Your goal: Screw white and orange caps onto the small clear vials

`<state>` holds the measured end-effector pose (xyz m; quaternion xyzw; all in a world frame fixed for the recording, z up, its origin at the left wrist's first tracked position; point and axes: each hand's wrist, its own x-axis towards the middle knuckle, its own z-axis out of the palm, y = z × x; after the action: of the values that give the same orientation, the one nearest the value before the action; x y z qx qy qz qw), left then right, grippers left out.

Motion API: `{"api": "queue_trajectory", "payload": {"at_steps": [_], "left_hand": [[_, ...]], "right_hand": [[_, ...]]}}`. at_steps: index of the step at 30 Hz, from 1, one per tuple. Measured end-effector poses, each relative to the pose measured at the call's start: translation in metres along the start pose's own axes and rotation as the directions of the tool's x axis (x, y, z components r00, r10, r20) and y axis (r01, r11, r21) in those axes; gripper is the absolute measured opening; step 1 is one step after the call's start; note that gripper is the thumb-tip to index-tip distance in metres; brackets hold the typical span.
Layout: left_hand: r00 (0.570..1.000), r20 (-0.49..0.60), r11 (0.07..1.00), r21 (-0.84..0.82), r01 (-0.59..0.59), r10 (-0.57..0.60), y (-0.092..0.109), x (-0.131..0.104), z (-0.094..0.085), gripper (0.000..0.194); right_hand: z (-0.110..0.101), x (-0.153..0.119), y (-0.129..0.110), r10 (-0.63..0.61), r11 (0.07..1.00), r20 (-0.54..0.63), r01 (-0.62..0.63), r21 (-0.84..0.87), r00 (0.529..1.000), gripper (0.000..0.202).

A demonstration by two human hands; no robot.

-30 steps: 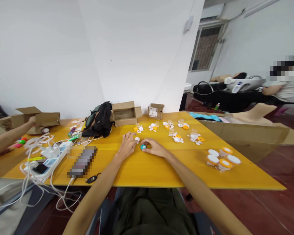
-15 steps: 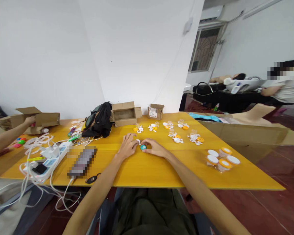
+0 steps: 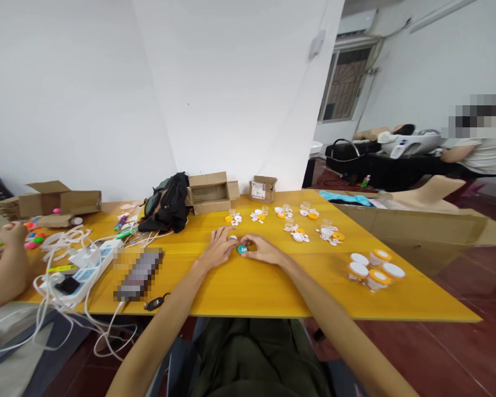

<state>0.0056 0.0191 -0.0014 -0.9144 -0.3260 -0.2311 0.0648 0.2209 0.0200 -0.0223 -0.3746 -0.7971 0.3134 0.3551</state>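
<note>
Near the middle of the yellow table (image 3: 268,286), my right hand (image 3: 261,249) has its thumb and fingers closed round a small round teal piece (image 3: 242,249). My left hand (image 3: 219,248) is beside it, palm down with fingers bent, its fingertips close to the teal piece. A small white piece (image 3: 232,237) shows by the left fingertips, and whether the hand grips it is hard to tell. Beyond the hands stand small clear cups with white and orange parts, among them a white disc (image 3: 298,237) and an orange ring (image 3: 313,215).
Jars with white and orange lids (image 3: 359,269) stand at the right. A power strip (image 3: 95,270), phone (image 3: 139,274), black bag (image 3: 165,204) and open cardboard box (image 3: 210,194) lie left and behind. Another person's hand (image 3: 13,236) is at far left; a person sits far right.
My hands have barely moved; the teal piece stays between them. The other person's hand at far left has drawn back from the cardboard box toward the colourful pieces.
</note>
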Motion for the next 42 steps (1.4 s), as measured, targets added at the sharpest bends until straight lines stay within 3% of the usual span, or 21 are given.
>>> {"api": "queue_trajectory", "payload": {"at_steps": [7,11,25,30,42], "left_hand": [[1.000,0.014,1.000,0.008,0.020,-0.020,0.001,0.002,0.002,0.034],[0.999,0.018,0.999,-0.009,0.039,-0.039,0.003,0.003,0.002,0.025],[0.982,-0.019,0.950,-0.256,0.177,-0.188,0.010,0.004,0.001,0.022],[0.986,0.020,0.958,-0.235,0.166,-0.166,0.014,0.004,0.003,0.021],[0.987,-0.026,0.972,-0.183,0.148,-0.156,0.013,0.003,0.004,0.020]], "right_hand": [[-0.005,0.001,0.001,-0.003,0.997,0.017,0.004,-0.079,1.000,0.027],[-0.005,0.000,0.000,-0.032,0.991,0.024,0.035,-0.131,0.999,0.023],[-0.001,0.000,-0.001,0.002,0.989,-0.010,-0.004,-0.149,1.000,0.021],[0.002,0.001,-0.002,0.015,0.989,-0.038,-0.020,-0.146,0.999,0.021],[0.004,0.002,-0.001,0.004,0.990,-0.050,-0.011,-0.139,0.999,0.024]]}}
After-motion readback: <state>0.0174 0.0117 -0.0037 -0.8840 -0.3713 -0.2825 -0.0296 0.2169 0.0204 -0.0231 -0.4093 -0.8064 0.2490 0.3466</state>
